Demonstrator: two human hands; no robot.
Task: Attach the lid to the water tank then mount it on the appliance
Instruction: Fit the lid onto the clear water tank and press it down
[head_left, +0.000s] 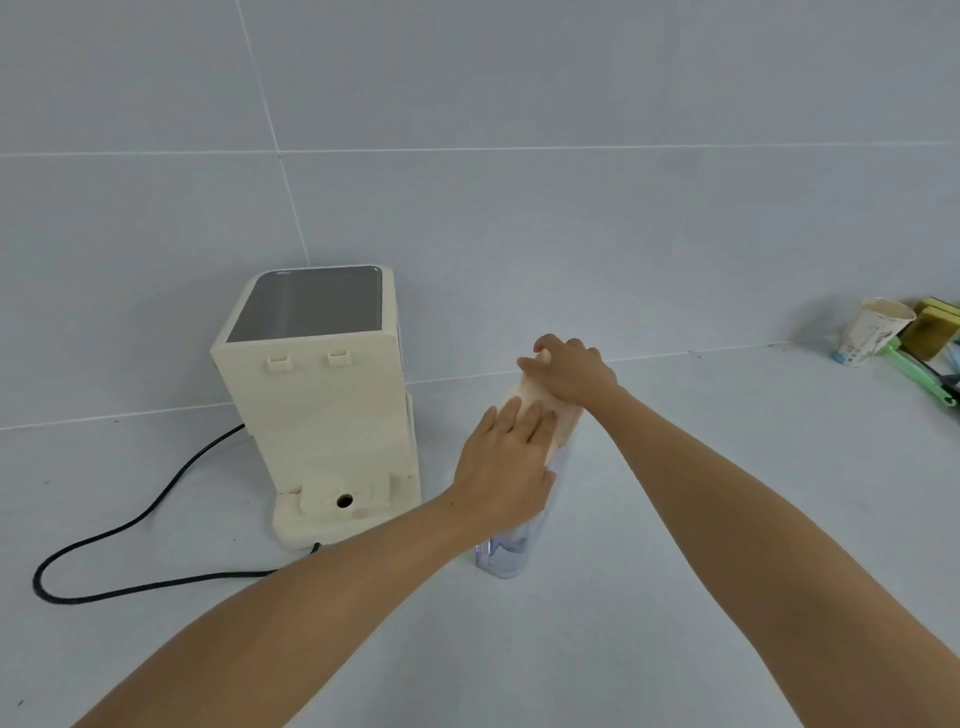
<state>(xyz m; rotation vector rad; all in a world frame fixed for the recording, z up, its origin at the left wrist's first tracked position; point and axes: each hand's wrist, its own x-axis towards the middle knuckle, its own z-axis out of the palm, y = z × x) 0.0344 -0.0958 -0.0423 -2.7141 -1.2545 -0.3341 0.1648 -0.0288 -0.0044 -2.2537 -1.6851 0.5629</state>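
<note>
A clear water tank (506, 551) stands upright on the pale counter, right of the cream appliance (317, 400). A cream lid (558, 421) lies on top of the tank. My left hand (506, 467) rests flat on the lid's near end and wraps the tank's upper side. My right hand (569, 371) presses down on the lid's far end with curled fingers. The appliance shows its back, with two small clips near the top and a round port (344, 500) on its low base. Most of the tank's upper part is hidden by my hands.
A black power cord (130, 525) loops across the counter left of the appliance. At the far right stand a paper cup (870, 330), yellow sponges (932, 322) and a green-handled brush (922, 376). A grey tiled wall runs behind everything.
</note>
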